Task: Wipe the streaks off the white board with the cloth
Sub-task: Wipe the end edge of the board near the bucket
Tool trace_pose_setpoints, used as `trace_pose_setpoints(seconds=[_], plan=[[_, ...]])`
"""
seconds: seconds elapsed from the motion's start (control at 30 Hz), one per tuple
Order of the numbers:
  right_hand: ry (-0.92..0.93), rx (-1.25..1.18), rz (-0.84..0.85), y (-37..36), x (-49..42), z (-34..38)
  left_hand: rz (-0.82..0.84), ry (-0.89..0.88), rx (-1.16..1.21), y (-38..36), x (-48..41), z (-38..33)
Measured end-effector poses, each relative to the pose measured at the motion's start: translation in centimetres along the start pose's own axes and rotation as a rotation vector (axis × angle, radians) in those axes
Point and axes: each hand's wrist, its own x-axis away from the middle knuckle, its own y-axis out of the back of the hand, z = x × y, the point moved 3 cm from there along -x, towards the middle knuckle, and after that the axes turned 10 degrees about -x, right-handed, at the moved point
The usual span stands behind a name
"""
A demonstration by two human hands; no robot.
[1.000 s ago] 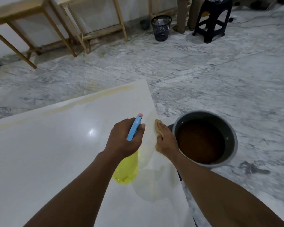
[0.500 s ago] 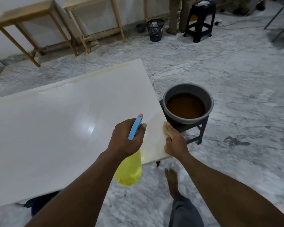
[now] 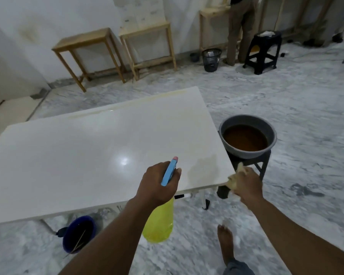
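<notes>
**Cloth [image 3: 232, 181] bunched in my right hand [image 3: 247, 185]**

Head view: the cloth sits right of centre, at the near right corner of the white board [image 3: 87, 155], and my right hand grips it in a wad. I judge it soft, light and probably damp, best kept balled under the palm. My left hand [image 3: 157, 185] is wrapped round the yellow spray bottle [image 3: 159, 221] at mid-frame. The board looks stiff, glossy and slick. A yellowish streak [image 3: 147, 102] runs along its far edge and a damp patch [image 3: 205, 167] lies near my corner. To the right, a grey basin [image 3: 226, 126] of brown water stands on a black stool [image 3: 263, 165], on a marble floor [image 3: 286, 106].
</notes>
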Motion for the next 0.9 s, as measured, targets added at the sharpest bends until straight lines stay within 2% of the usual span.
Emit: trace_pose_setpoints(seconds=[0.03, 0.13, 0.2, 0.37, 0.47, 0.6, 0.7, 0.9], plan=[[-0.115, -0.200, 0.007, -0.3, 0.4, 1.2, -0.003, 0.014, -0.011, 0.6, 0.3, 0.7], [-0.463, -0.915, 0.411, -2.9, 2.1, 4.2, -0.010, 0.073, -0.020, 2.3, 0.7, 3.0], [-0.507, -1.077, 0.579, -4.7, 3.1, 5.6, -0.022, 0.109, -0.017, 3.2, 0.3, 4.5], [-0.501, -0.762, 0.723, -10.0, 1.2, 8.0, -0.069, 0.153, -0.004, 4.2, -2.6, 7.2], [-0.496, -0.515, 0.625, -13.2, -1.5, 9.9, -0.084, 0.159, 0.001, 4.2, -5.3, 8.4], [-0.435, -0.385, 0.563, -18.2, -7.1, 13.8, -0.071, 0.179, 0.025, 3.6, -10.1, 10.3], [-0.243, -0.233, 0.528, -22.2, -11.2, 18.3, -0.086, 0.200, 0.028, 3.7, -14.1, 12.1], [0.365, 0.236, 0.544, -32.7, -19.0, 26.1, -0.174, 0.254, 0.009, 4.6, -19.2, 16.4]])
